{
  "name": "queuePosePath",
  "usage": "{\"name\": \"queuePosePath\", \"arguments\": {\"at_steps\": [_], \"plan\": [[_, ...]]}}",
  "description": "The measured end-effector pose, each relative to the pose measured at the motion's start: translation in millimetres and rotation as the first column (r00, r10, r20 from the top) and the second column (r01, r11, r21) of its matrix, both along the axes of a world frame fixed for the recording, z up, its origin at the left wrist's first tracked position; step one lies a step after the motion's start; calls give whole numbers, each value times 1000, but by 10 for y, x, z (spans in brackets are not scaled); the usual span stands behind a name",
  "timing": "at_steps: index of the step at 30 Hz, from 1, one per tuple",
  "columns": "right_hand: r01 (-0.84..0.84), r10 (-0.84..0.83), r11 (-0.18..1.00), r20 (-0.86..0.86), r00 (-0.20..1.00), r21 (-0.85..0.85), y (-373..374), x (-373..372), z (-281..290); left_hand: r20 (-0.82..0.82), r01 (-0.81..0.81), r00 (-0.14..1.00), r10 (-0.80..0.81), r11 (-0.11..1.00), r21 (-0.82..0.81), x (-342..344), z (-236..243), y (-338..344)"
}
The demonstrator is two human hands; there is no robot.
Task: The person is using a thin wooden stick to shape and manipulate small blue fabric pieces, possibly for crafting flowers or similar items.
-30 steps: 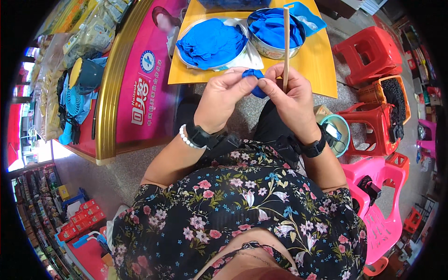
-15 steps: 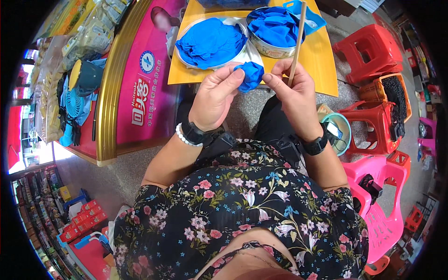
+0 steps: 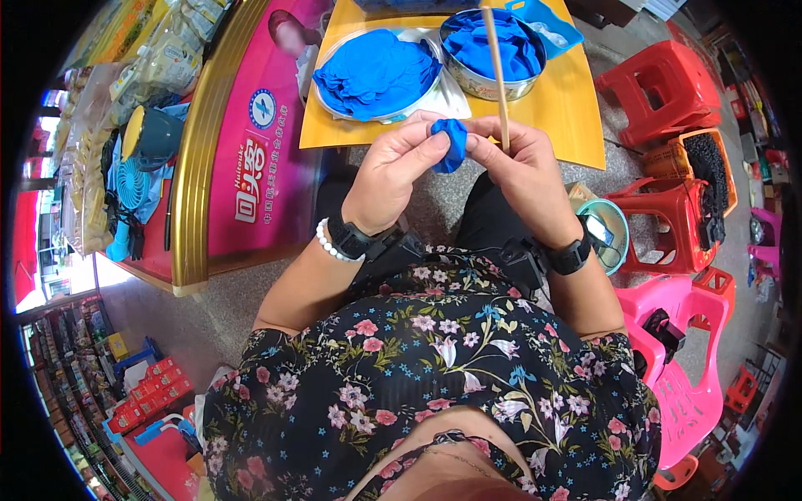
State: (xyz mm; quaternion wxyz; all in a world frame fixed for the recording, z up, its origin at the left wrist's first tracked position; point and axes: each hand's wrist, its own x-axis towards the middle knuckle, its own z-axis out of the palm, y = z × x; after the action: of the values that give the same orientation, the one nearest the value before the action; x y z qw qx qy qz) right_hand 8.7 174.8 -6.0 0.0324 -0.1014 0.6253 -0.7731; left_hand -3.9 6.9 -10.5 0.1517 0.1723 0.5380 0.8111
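Note:
A small crumpled blue piece of thin sheet (image 3: 452,144), cloth or paper, is pinched between the thumb and fingers of my left hand (image 3: 391,171). My right hand (image 3: 530,171) has thumb and forefinger at the right edge of that piece. Between the fingers of the same hand stands a thin wooden stick (image 3: 498,75), slanting up and away. Just beyond my hands, a white plate (image 3: 322,103) carries a heap of blue sheets (image 3: 378,71). Right of it, a round tin (image 3: 493,90) holds more folded blue sheets (image 3: 493,46).
The plate and tin rest on a yellow table (image 3: 576,108), beside a blue plastic basket (image 3: 558,33). A pink counter with a gold edge (image 3: 189,167) stands left. On the right are red stools (image 3: 664,88), a pink chair (image 3: 689,392) and a turquoise bin (image 3: 614,221).
My right hand has moved left against my left hand, and the stick has swung left and upright. The blue piece is now narrower and more folded between my fingers.

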Motion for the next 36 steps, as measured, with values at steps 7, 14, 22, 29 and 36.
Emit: {"name": "queuePosePath", "arguments": {"at_steps": [7,14,22,29,36], "plan": [[30,-17,996,139,990,-90,24,47,72,77,12,997,-16,999,49,-38,-34,-6],[92,-83,985,-62,995,149,25,20,-95,231,115,960,-157,976,187,-22,-41,12],[132,-132,991,-20,991,8,31,0,20,91,136,984,-153,976,169,-1,-42,-1],[-8,11,999,74,997,-39,83,44,112,-97,8,995,-11,999,-34,-30,-57,22],[14,-18,999,140,990,30,111,48,120,-309,-224,940,146,947,-232,1,-32,22]]}}
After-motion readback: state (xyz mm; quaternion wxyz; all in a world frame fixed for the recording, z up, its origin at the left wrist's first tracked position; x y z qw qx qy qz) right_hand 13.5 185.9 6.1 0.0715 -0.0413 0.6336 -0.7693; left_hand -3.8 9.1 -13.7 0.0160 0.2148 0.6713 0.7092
